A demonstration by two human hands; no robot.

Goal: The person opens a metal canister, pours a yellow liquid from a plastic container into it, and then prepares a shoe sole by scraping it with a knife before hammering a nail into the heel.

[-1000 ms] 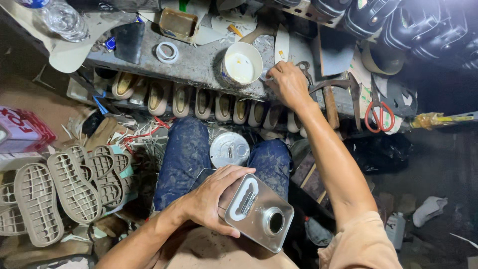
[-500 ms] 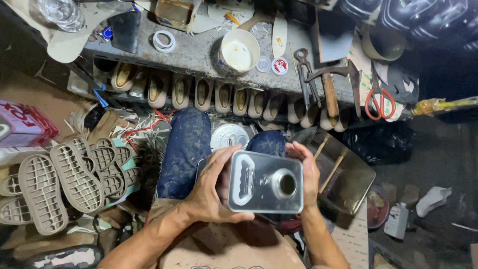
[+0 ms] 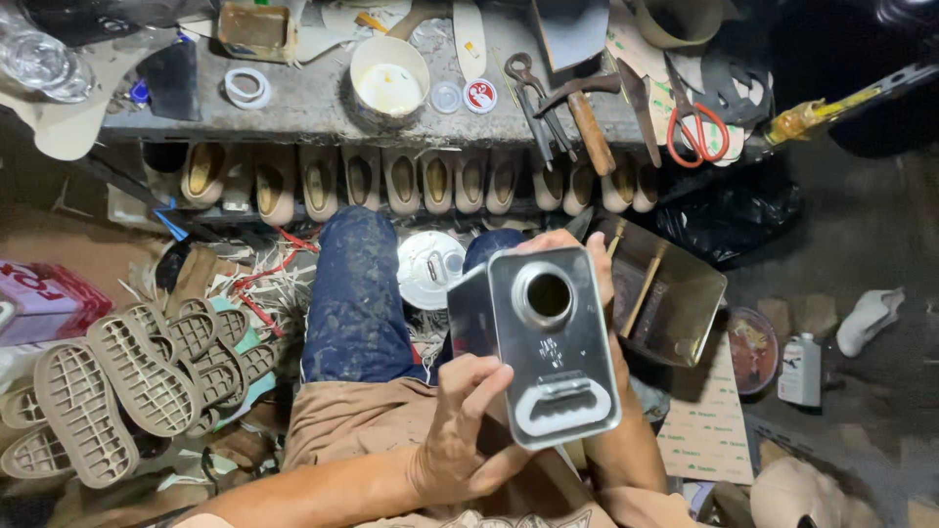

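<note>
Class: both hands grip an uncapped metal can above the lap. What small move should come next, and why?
Probably tilt the metal can toward the white pot on the bench. Its round spout is open, the left hand steadies the near end, and the right hand supports the far side.

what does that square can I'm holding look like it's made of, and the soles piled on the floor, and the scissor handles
Square can: apparently thin sheet metal, bright and shiny, with reflections on its top; the flat handle looks like whitish plastic.
Soles: probably moulded rubber or similar, matte tan, with a deep grid tread.
Scissor handles: red and smooth, likely plastic or a coating.
</note>
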